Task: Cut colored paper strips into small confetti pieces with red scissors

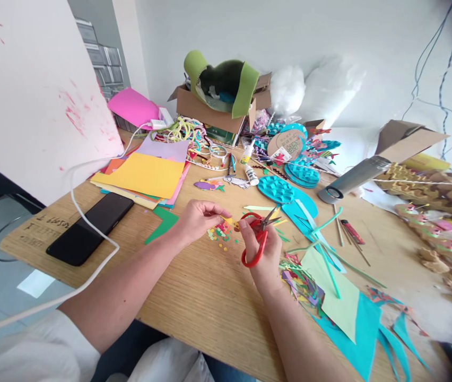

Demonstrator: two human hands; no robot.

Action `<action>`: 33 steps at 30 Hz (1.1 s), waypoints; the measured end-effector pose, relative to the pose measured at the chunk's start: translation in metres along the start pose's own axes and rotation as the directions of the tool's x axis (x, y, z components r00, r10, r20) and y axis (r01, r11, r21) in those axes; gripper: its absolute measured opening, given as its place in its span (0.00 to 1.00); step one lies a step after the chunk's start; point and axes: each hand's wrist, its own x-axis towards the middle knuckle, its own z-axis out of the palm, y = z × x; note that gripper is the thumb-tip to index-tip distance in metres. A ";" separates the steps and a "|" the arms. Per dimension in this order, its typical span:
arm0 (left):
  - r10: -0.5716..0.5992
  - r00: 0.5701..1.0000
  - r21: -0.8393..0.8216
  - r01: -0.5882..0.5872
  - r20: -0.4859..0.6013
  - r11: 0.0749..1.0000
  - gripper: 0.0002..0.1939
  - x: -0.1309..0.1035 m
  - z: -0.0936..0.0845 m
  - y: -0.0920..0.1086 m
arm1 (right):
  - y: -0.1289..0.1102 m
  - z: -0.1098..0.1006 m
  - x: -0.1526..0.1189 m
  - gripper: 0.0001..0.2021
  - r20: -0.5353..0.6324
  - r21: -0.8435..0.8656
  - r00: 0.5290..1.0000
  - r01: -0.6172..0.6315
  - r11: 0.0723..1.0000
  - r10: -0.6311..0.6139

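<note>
My left hand (200, 220) is closed in a pinch on a small yellow paper piece (229, 220), just above the table. Close to its right, my right hand (263, 249) is wrapped round red-handled scissors (254, 260). Their metal blades (270, 218) point up and to the right, slightly apart, away from the yellow piece. The right thumb and a fingertip come near that piece; whether they touch it is too small to tell. Beneath and between both hands lies a scatter of tiny coloured paper bits (222, 232). A green paper sheet (162, 225) lies left of them.
Stacked coloured paper (142, 175) and a black phone (90, 228) lie left, crossed by a white cable (75, 196). Glue bottles (251, 175) and a paper fish (209, 185) are beyond my hands. Right are blue egg-tray pieces (276, 189), a steel flask (353, 179) and paper scraps (301, 284).
</note>
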 end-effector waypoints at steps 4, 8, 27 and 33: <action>-0.035 0.999 -0.181 0.034 -0.002 0.983 0.07 0.001 -0.002 0.003 | 0.000 -0.003 0.002 0.17 -0.055 -0.009 0.999 -0.004 1.000 0.004; -0.021 0.995 -0.338 -0.012 -0.092 0.941 0.08 0.005 -0.003 0.001 | 0.000 -0.005 0.003 0.24 0.169 -0.059 0.963 -0.201 0.978 0.209; -0.223 0.974 -0.512 0.181 -0.023 0.840 0.10 0.004 -0.001 0.003 | 0.007 0.002 0.000 0.29 0.409 -0.296 0.890 -0.081 0.952 0.203; -0.207 0.978 -0.495 0.181 0.003 0.850 0.11 0.003 0.000 0.000 | 0.005 0.001 0.000 0.29 0.396 -0.307 0.889 -0.108 0.945 0.230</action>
